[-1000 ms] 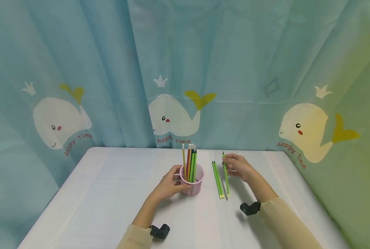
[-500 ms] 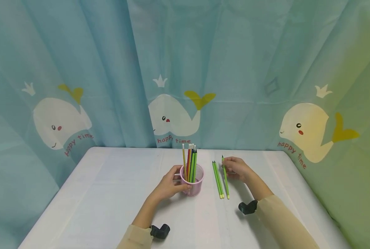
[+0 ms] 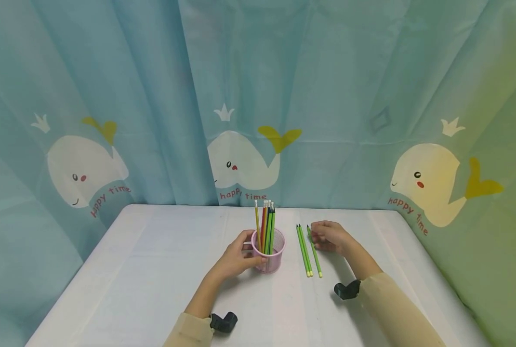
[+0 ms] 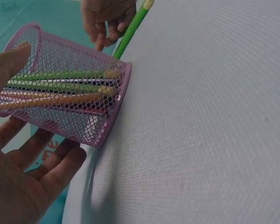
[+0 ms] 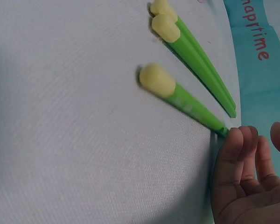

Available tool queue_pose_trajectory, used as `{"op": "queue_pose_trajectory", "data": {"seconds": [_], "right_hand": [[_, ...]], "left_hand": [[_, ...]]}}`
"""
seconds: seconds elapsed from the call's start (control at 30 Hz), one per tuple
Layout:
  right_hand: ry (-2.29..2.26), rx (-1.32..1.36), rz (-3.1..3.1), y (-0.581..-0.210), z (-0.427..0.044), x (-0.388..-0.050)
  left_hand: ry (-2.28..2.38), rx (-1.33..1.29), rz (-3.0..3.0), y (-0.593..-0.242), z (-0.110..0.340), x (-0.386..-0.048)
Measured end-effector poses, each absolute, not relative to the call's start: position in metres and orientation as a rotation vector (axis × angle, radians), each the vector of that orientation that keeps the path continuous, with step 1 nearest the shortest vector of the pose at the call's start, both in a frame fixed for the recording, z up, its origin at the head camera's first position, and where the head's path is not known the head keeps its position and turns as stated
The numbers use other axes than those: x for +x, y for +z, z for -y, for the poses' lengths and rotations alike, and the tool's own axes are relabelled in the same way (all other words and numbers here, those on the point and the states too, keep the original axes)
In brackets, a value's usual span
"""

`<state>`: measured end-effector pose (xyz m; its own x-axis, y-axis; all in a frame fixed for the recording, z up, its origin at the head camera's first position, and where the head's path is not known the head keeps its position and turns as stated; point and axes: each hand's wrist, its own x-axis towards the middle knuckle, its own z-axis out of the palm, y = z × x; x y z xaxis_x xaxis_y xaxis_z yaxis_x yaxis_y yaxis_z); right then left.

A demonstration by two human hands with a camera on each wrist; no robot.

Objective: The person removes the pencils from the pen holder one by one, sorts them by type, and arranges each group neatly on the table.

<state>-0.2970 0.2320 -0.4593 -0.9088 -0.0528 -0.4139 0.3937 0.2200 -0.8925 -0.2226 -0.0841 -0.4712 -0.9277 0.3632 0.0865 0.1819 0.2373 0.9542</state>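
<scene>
My left hand holds the pink mesh cup, thumb at the near side and fingers around the left; in the left wrist view the hand cradles the cup. Several pencils, green, yellow and red among them, stand in it. To the right, a green pencil lies beside two others that are side by side. My right hand is at its dark tip; in the right wrist view the hand has its thumb apart from the fingers, which touch or nearly touch the pencil.
The white-covered table extends around both hands. Behind it hangs a blue-green curtain with whale prints, which continues along the right side. Dark wrist-mounted pieces sit at both sleeves.
The pencil that my right hand pinched has come down onto the table, its tip shifting left, nearer the pair. The right thumb and fingers have parted from it. My left hand and the cup stay put.
</scene>
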Motion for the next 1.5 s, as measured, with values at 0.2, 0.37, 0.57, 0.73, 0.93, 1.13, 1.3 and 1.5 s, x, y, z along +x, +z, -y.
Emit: {"op": "queue_pose_trajectory", "data": {"seconds": [0.2,0.37,0.57,0.73,0.93,1.13,1.3,1.5], "right_hand": [[-1.737,0.331,-2.142,-0.458,-0.233,-0.297],[-1.745,0.290,-2.133,-0.455,-0.232,-0.296],[-1.756,0.188,-2.131,-0.447,-0.223,-0.293],[-1.762,0.109,-2.113,-0.436,-0.209,-0.291],[-1.736,0.043,-2.123,-0.421,-0.189,-0.289],[-1.727,-0.028,-2.144,-0.411,-0.170,-0.287],[-1.734,-0.064,-2.128,-0.407,-0.159,-0.287],[-1.683,-0.133,-2.174,-0.403,-0.150,-0.288]], "left_hand": [[1.768,0.518,-2.353,-0.472,0.084,-0.223],[1.762,0.516,-2.360,-0.473,0.084,-0.224],[1.762,0.519,-2.364,-0.471,0.085,-0.222],[1.769,0.501,-2.356,-0.472,0.084,-0.222],[1.798,0.505,-2.339,-0.470,0.083,-0.222],[1.784,0.492,-2.346,-0.470,0.084,-0.223],[1.783,0.507,-2.343,-0.472,0.084,-0.223],[1.782,0.523,-2.338,-0.474,0.084,-0.225]]}}
